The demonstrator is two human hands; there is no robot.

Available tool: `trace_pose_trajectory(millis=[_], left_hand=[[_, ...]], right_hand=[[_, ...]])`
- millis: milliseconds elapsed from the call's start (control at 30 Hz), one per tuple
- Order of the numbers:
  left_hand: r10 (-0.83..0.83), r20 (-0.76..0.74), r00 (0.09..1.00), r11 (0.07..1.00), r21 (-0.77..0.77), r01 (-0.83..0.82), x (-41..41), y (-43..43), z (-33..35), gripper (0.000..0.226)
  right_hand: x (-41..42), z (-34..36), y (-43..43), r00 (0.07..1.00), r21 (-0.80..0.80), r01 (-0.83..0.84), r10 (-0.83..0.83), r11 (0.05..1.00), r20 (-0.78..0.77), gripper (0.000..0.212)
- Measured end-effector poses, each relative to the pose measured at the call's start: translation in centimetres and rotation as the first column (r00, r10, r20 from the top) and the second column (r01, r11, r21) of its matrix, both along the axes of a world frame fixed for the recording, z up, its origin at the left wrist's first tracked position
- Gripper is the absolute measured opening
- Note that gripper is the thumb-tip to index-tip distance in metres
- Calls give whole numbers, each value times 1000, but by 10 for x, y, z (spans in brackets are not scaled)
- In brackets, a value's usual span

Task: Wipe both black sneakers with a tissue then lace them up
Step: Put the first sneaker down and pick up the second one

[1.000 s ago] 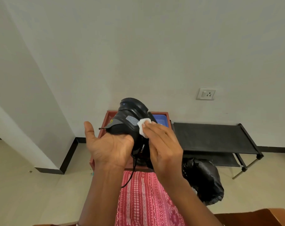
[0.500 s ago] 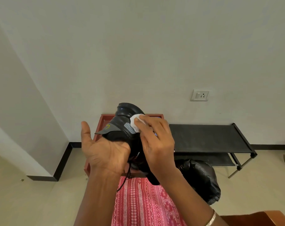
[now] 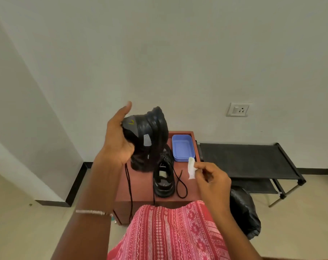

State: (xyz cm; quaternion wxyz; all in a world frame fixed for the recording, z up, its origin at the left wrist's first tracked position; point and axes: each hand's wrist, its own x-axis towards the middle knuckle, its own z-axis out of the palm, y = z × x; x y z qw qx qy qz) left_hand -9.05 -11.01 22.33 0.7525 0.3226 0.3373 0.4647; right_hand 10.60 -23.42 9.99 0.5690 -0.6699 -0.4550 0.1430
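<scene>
1. Two sneakers, head view: the left hand (image 3: pixel 118 145) grips the raised sneaker (image 3: pixel 148 132), long axis upright.
2. The right hand (image 3: pixel 214 181) pinches the tissue (image 3: pixel 191 167) below-right, apart from it.
3. The other sneaker (image 3: pixel 164 181) stands on the table (image 3: pixel 142 184), nearer the right hand.

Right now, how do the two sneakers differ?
The held sneaker is up in the air, gripped by the left hand; the table sneaker stands on the red table. The held sneaker is tipped on end; the table sneaker sits flat on its sole. Both are black.
</scene>
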Motion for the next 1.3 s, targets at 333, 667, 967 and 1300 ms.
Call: trace_pose_trajectory(millis=[333,667,967,1300], left_hand=[[-172,-934,314,783,64,619,-2,87,-84,33],[48,-902,-428,634,-304,711,-11,101,-209,82],[113,-908,-402,768,-178,616,-8,89,-231,44],[-24,-152,988,683,-724,-95,86,84,-226,31]], right_hand=[[28,-26,2,669,-294,-41,-192,955,-718,21],[20,-47,25,630,-359,-136,-199,924,-751,21],[4,-52,45,597,-380,-177,-208,908,-775,19],[11,-48,50,484,-352,-189,-225,917,-846,17]])
